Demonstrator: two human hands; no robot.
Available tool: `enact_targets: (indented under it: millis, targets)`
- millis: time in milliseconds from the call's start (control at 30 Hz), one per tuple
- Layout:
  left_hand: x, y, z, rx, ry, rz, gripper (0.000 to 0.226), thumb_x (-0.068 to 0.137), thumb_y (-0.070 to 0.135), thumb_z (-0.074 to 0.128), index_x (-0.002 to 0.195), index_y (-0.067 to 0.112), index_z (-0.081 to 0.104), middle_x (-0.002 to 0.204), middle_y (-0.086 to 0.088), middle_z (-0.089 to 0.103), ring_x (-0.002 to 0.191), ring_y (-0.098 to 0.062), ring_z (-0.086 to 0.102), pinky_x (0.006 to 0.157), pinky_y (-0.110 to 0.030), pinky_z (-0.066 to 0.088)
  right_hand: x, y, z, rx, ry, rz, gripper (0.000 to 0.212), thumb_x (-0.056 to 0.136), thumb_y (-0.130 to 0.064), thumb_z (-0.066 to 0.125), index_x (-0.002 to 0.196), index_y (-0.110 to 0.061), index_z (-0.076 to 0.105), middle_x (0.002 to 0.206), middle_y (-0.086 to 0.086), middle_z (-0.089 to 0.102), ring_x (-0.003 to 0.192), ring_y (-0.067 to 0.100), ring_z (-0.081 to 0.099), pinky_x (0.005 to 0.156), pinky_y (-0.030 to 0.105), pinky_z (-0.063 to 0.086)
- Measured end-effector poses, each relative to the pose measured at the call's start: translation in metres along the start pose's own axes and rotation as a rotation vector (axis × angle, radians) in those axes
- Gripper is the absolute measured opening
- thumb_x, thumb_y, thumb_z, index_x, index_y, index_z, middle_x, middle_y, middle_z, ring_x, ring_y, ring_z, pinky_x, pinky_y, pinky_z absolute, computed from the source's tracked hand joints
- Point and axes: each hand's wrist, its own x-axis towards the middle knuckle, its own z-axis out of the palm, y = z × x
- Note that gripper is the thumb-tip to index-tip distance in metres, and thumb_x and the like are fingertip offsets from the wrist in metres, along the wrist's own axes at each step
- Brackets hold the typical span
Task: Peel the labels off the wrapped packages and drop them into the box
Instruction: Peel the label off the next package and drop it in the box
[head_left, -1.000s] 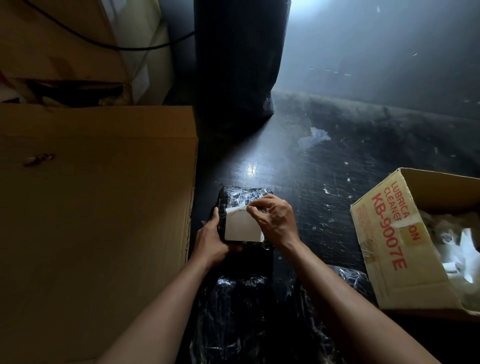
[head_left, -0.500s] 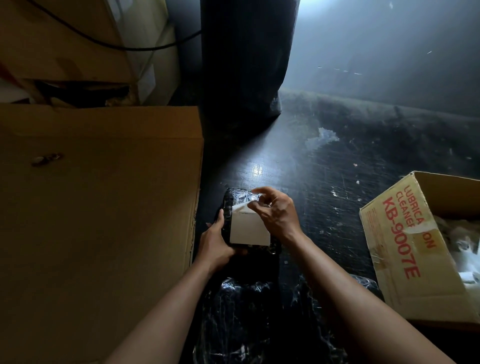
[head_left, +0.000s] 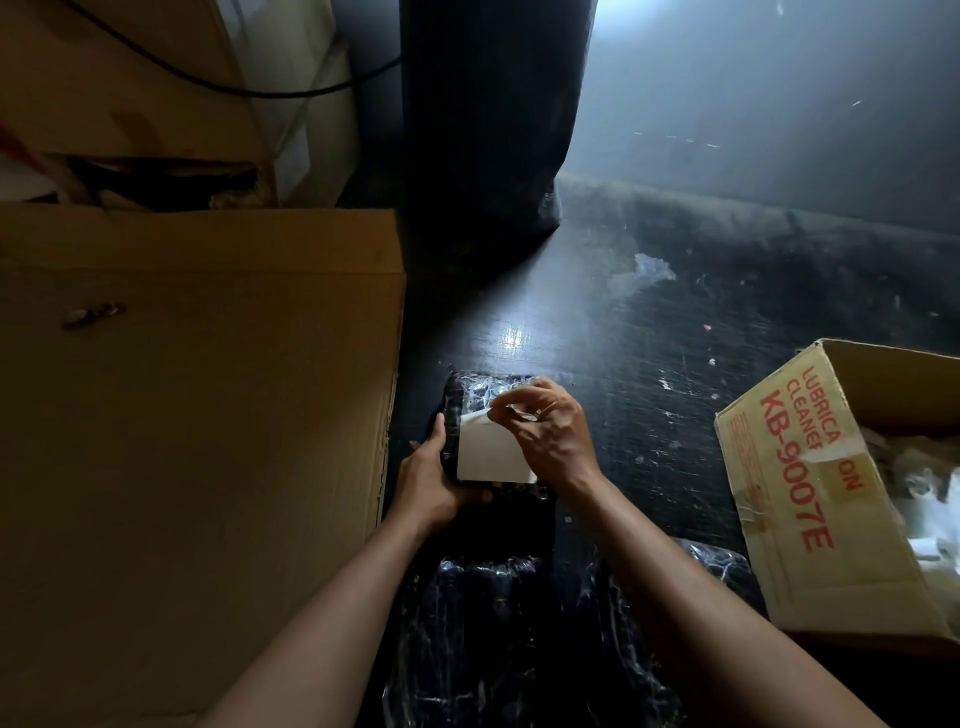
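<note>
Our right hand (head_left: 550, 436) pinches a corner of the label (head_left: 493, 460), now lifted higher off the package (head_left: 485, 389); our left hand (head_left: 431, 483) grips the package's left edge. Peeling has begun; the box (head_left: 779, 499) sits to its right.

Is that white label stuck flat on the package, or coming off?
Partly peeled: the right hand pinches the white label by its lifted top corner, while the lower part lies flat on the wrapped package.
</note>
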Motion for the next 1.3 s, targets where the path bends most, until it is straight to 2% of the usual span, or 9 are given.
enact_targets:
  millis: [100,300,567,733,800,900,967,1067,1300]
  targets:
    - [0.001,0.0,0.0,0.018,-0.003,0.004,0.137,0.052,0.035,0.097,0.157,0.028,0.01,0.149,-0.013,0.044,0.139,-0.029,0.039,0.115,-0.042,0.035,-0.004,-0.003,-0.006,0.041,0.004,0.005,0.006,0.08,-0.025,0.081,0.082,-0.03,0.078,0.084,-0.01,0.062,0.081,0.001,0.058,0.067,0.024,0.048]
    - [-0.001,0.002,-0.002,0.005,-0.003,-0.014,0.136,0.051,0.034,0.097,0.157,0.027,0.012,0.143,-0.013,0.05,0.131,-0.026,0.047,0.109,-0.037,0.04,-0.012,-0.009,-0.009,0.08,-0.013,0.048,0.008,0.079,-0.022,0.082,0.086,-0.021,0.08,0.084,-0.012,0.06,0.079,-0.002,0.057,0.065,0.009,0.042]
    - [0.001,0.003,-0.002,0.018,-0.009,-0.031,0.14,0.048,0.037,0.098,0.157,0.032,0.01,0.15,-0.015,0.042,0.135,-0.031,0.043,0.11,-0.045,0.04,-0.021,-0.016,-0.014,0.165,-0.007,0.07,0.006,0.077,-0.019,0.083,0.083,-0.021,0.08,0.086,-0.004,0.062,0.081,0.006,0.057,0.069,0.019,0.047]
    - [0.001,0.001,-0.001,-0.024,-0.005,-0.031,0.135,0.053,0.026,0.098,0.157,0.029,0.013,0.129,-0.002,0.055,0.117,-0.018,0.051,0.098,-0.028,0.041,-0.027,-0.019,-0.015,0.165,-0.002,0.053,0.007,0.077,-0.019,0.083,0.082,-0.021,0.08,0.089,0.0,0.066,0.081,0.006,0.059,0.069,0.016,0.045]
    - [0.0,0.002,-0.002,-0.022,-0.008,-0.026,0.134,0.054,0.026,0.097,0.157,0.028,0.013,0.13,-0.002,0.055,0.112,-0.013,0.048,0.096,-0.026,0.04,-0.028,-0.02,-0.016,0.164,0.0,0.052,0.007,0.077,-0.019,0.083,0.082,-0.022,0.08,0.09,0.0,0.066,0.083,0.008,0.06,0.069,0.018,0.047]
    - [-0.002,0.005,-0.003,-0.022,-0.005,-0.015,0.135,0.052,0.029,0.097,0.157,0.027,0.012,0.144,-0.008,0.05,0.128,-0.024,0.048,0.106,-0.034,0.04,-0.028,-0.024,-0.02,0.17,0.0,0.063,0.006,0.077,-0.021,0.083,0.082,-0.022,0.08,0.09,-0.002,0.065,0.086,0.012,0.063,0.073,0.025,0.052]
    - [-0.004,0.006,-0.002,-0.029,-0.005,-0.009,0.135,0.052,0.029,0.097,0.157,0.025,0.013,0.148,-0.009,0.047,0.134,-0.026,0.044,0.108,-0.034,0.038,-0.03,-0.027,-0.022,0.181,0.011,0.068,0.005,0.078,-0.021,0.083,0.081,-0.022,0.08,0.09,-0.002,0.064,0.088,0.011,0.064,0.075,0.025,0.053]
    - [-0.004,0.006,-0.001,-0.026,0.0,-0.009,0.137,0.05,0.033,0.098,0.157,0.025,0.013,0.145,-0.007,0.051,0.132,-0.024,0.047,0.108,-0.035,0.04,-0.034,-0.031,-0.022,0.168,0.028,0.038,0.005,0.078,-0.021,0.082,0.081,-0.024,0.079,0.091,0.0,0.063,0.093,0.015,0.064,0.082,0.029,0.056]
    - [-0.004,0.005,-0.001,-0.023,0.001,-0.022,0.139,0.048,0.038,0.097,0.156,0.031,0.011,0.144,-0.006,0.052,0.131,-0.025,0.048,0.109,-0.042,0.042,-0.038,-0.037,-0.023,0.164,0.053,0.015,0.006,0.077,-0.02,0.083,0.081,-0.024,0.079,0.09,-0.001,0.063,0.092,0.014,0.065,0.082,0.028,0.057]
